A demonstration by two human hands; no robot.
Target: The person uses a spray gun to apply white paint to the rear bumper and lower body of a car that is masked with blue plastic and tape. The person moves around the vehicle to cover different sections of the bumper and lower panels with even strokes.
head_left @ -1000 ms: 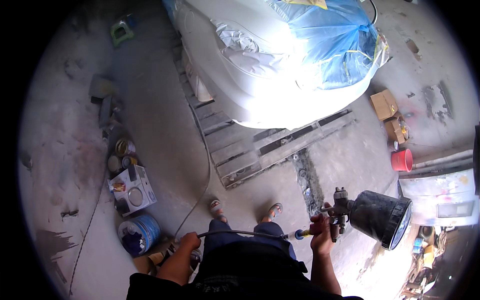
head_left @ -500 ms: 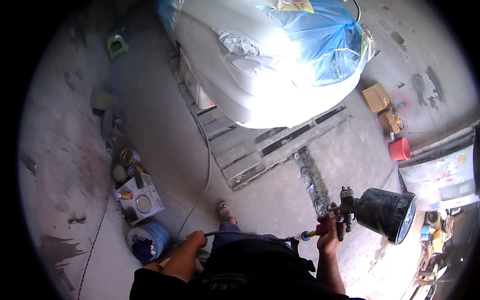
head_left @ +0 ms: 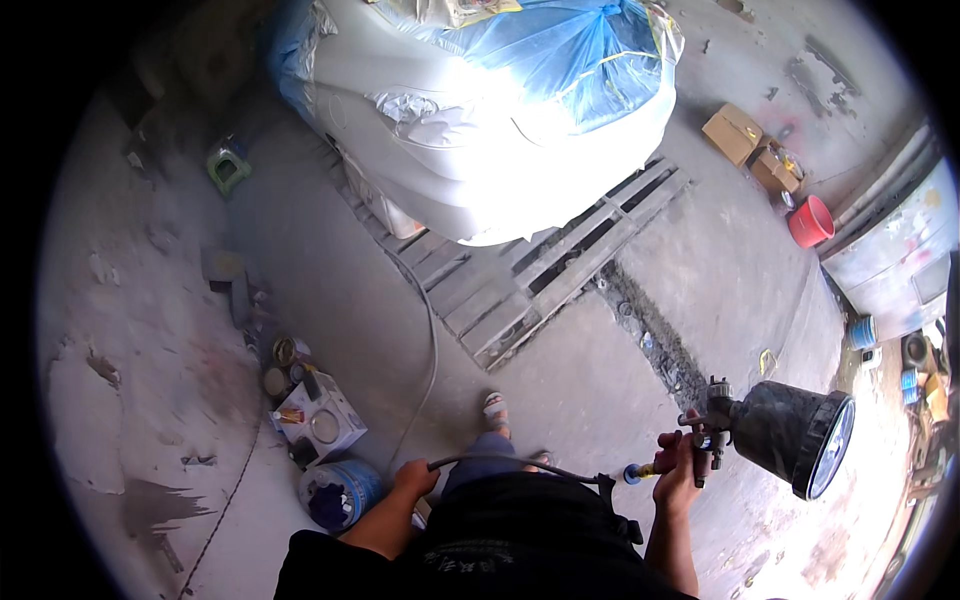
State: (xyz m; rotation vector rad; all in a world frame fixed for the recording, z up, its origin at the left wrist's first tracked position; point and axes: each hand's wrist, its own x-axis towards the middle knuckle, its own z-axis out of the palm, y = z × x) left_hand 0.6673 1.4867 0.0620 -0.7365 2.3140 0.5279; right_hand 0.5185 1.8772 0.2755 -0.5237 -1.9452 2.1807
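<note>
My right hand [head_left: 679, 482] is closed round the handle of a spray gun [head_left: 717, 425]. A large dark paint cup [head_left: 785, 437] with a pale, shiny end is fixed to the gun and points out to the right. From the gun's handle an air hose [head_left: 520, 458] runs across in front of my body to my left hand [head_left: 414, 479], whose fingers are wrapped round it. Ahead stands a pale car body [head_left: 460, 180], lit very brightly, partly covered with blue plastic sheeting [head_left: 590, 60]. The gun is well apart from the car.
Wooden slats [head_left: 490, 310] lie under the car's front, beside a rubble-filled channel [head_left: 650, 335] in the floor. More hose [head_left: 433, 330] trails along the left. A white box [head_left: 325, 420], several cans and a blue bucket [head_left: 345, 495] stand left; cartons [head_left: 735, 133] and a red bucket [head_left: 811, 221] stand far right.
My view has turned, so the car sits further left and higher, and more of my feet shows. The spray gun appears slightly further right; both hands keep their grip.
</note>
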